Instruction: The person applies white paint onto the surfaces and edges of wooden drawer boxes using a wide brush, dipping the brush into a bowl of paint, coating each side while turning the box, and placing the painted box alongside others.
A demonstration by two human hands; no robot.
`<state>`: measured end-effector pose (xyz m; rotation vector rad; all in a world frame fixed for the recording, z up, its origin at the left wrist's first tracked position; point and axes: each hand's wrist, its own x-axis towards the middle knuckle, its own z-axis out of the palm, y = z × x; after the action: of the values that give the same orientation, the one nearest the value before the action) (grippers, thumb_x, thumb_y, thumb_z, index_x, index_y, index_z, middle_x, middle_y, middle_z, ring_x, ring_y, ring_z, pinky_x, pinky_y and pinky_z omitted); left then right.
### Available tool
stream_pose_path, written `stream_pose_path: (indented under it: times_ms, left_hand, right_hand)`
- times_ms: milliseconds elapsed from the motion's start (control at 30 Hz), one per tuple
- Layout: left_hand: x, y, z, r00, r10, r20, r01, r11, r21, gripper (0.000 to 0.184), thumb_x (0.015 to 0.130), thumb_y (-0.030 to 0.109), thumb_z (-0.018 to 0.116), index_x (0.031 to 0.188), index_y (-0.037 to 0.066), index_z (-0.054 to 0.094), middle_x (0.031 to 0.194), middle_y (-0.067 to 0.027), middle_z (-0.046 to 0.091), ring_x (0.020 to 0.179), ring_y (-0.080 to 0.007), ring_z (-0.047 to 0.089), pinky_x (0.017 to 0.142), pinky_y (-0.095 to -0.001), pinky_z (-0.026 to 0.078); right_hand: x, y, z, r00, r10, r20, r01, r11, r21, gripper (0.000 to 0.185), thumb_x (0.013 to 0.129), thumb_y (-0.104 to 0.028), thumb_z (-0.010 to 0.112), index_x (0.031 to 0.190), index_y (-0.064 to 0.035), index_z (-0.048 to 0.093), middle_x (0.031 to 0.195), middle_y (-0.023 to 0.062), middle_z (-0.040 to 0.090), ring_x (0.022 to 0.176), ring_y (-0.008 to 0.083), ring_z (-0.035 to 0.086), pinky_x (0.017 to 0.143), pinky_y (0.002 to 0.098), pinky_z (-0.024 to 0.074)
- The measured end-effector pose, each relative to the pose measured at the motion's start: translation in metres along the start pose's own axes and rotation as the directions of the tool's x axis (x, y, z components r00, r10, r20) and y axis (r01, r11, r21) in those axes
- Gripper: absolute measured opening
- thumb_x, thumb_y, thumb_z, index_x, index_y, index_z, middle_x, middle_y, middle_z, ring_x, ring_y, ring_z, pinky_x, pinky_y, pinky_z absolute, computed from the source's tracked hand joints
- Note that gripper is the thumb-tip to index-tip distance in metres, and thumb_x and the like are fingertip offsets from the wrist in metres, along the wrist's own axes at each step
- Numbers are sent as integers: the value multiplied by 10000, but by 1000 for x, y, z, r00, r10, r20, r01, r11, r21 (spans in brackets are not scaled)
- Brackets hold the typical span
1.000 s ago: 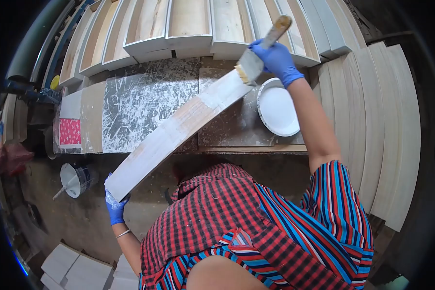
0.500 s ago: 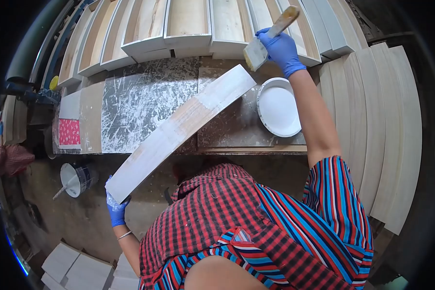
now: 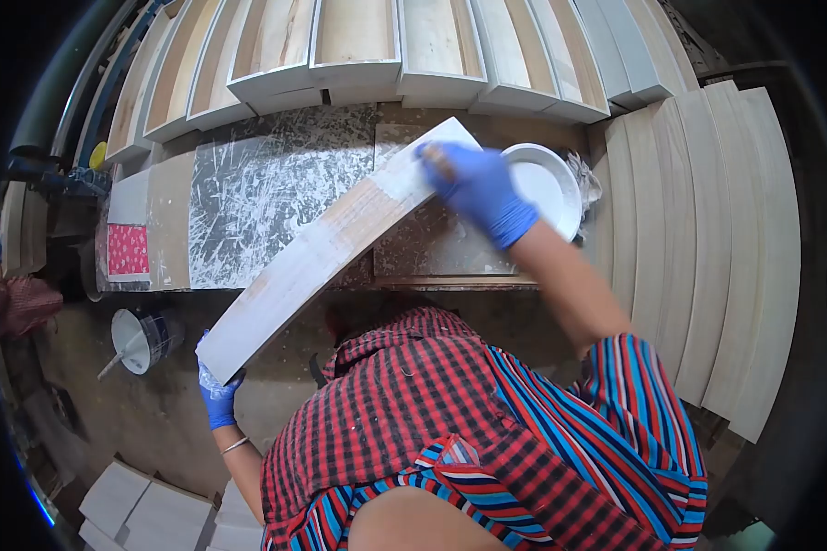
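A long wooden board (image 3: 289, 280), partly coated white with bare wood showing near its middle, slants across the worktable edge. My left hand (image 3: 219, 393), in a paint-smeared blue glove, grips its lower end. Over the board's upper end is my right hand (image 3: 473, 184), also gloved in blue and smeared by motion. It is closed around a paintbrush, of which only the handle (image 3: 439, 163) shows; the bristles are hidden under the hand. Just beyond that hand, a round white tub (image 3: 560, 188) of white paint stands on the table, partly covered by the wrist.
White-edged wooden trays (image 3: 354, 69) line the table's back. Stacked pale boards (image 3: 708, 248) fill the right side. The worktable (image 3: 266, 202) is splattered white. A bucket (image 3: 138, 342) with a stick stands on the floor at left, and white panels (image 3: 161, 519) lie at lower left.
My right hand has swung left and down with the paintbrush, from above the tub onto the board's upper end. My left hand keeps its grip on the lower end.
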<state>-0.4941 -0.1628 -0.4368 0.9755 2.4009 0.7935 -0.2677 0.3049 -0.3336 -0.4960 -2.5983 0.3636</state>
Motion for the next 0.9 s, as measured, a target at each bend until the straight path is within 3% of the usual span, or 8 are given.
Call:
stream_pose_path:
  times_ms: [100,200,367,433,533,700,833,900]
  left_hand:
    - [-2,-13,4,999,53,0,-52,996,78,809,623,153,744,1310,4,344,1303,-152,434,1191,-270,429,1002,-312,328]
    - [-1,-18,3,1000,31,-5,-31,998,47,835,597,139,744,1312,7,333,1313,-151,417,1195,-275,421,1007,-308,324]
    - [-1,-2,4,999,-36,-26,33,994,-105,855,575,124,737,1313,11,321,1321,-144,401,1205,-271,408,1016,-308,319]
    - [-1,-2,4,1000,11,-26,-13,997,-78,847,573,129,738,1308,15,332,1316,-140,410,1199,-267,415,1014,-309,322]
    - [1,-1,6,997,44,-69,-44,999,-1,832,577,136,738,1302,19,347,1305,-140,422,1184,-266,431,1004,-307,333]
    - [2,0,7,995,45,-85,-49,997,-53,819,584,139,737,1296,23,349,1301,-134,423,1169,-257,446,989,-304,352]
    - [2,3,6,997,31,-75,-40,992,-119,837,574,111,746,1300,25,339,1303,-120,426,1164,-229,454,979,-294,363]
    - [3,7,3,997,20,-79,-33,986,-161,842,568,100,751,1299,26,339,1301,-116,430,1161,-223,457,974,-290,367]
  right_hand:
    - [-8,-67,27,997,-71,19,62,954,293,183,810,-252,606,909,-102,643,812,92,654,676,239,630,623,311,508]
    - [1,-65,43,908,227,352,-405,689,601,247,793,-252,619,951,-64,643,815,78,659,759,165,635,718,298,487]
    - [6,51,-3,735,657,169,-616,541,573,294,835,-294,555,920,-32,656,829,96,661,727,141,628,670,273,501]
    - [6,80,-2,835,533,-132,-413,768,489,249,846,-315,574,915,-94,668,765,36,657,617,139,613,545,290,498]
    - [24,32,19,995,88,-57,-103,925,-366,181,843,-233,554,1008,-200,619,708,60,650,598,239,636,571,339,525]
    - [21,-148,95,965,-214,150,170,950,262,178,806,-173,526,973,-150,583,782,74,606,732,247,620,631,346,495]
    - [37,-210,103,819,-22,573,-197,927,318,189,823,-250,509,949,-126,578,762,138,611,690,279,616,611,350,489]
    - [26,-150,102,766,299,570,-634,500,590,327,833,-347,541,971,-63,626,808,89,642,698,184,618,659,305,506]
